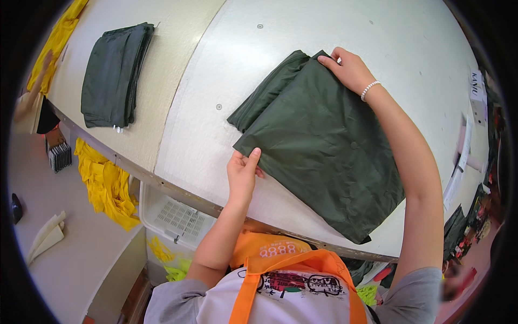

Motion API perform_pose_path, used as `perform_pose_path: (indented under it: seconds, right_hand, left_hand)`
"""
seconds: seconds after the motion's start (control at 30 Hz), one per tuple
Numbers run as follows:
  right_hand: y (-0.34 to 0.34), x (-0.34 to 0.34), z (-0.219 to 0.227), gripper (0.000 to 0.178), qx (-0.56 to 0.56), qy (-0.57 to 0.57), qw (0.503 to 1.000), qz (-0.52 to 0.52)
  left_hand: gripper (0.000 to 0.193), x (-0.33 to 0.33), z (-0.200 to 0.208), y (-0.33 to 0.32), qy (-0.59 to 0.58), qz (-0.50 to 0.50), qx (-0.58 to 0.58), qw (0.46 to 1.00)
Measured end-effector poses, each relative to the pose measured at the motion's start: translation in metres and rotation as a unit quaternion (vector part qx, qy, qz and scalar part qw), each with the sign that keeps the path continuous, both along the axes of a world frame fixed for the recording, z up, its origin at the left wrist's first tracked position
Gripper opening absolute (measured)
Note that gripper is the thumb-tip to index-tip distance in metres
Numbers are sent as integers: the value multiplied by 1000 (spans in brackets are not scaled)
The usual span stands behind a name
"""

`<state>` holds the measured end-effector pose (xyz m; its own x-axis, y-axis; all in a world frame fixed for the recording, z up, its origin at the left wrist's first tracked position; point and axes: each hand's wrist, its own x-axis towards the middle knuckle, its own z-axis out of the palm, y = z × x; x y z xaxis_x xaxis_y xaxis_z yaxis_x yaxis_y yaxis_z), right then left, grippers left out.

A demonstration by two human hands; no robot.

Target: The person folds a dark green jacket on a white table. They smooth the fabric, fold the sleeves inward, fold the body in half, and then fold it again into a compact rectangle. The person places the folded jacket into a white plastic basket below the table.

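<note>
Along the near side of the worktop [186, 116], its edge curves past our waist, and the low corner of the green cloth [337, 154] comes close to that edge. White surface stretches beyond the cloth and to its left, as far as a seam; across the seam, a cream part carries a green stack [110, 78], well apart from us.

We have two hands on one cloth, which lies in front of us. Our left grip [243, 173] pinches its left corner between thumb and fingers; our right grip [349, 71] pinches its far corner, thumb on top. One folded bundle [267, 92] sticks out past the cloth's far left side, partly under it; we cannot tell whether the two are one piece. The stack is one pile of several layers, too tight to count. We see one yellow heap [105, 183] below the worktop's edge, and one yellow strip [56, 40] at far left, near another person's arm [36, 89].

The cloth is thin, smooth and faintly shiny, creased all over, with straight borders. The stack is flat and oblong. The yellow heap is crumpled, beside a white plastic basket [178, 216] with a slotted panel.
</note>
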<state>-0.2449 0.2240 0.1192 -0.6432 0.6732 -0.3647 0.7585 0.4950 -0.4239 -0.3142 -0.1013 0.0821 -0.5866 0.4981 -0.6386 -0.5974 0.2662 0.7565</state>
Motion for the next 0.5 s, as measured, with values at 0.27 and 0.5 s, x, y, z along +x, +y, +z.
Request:
perform_pose_path:
  seconds: [0.27, 0.5]
  right_hand:
    - [-25, 9, -3, 44, 306, 218, 921, 105]
    - [-54, 6, -66, 67, 221, 52, 966, 121]
  left_hand:
    - [36, -12, 18, 5, 509, -126, -77, 848]
    - [74, -15, 11, 94, 648, -470, 9, 600]
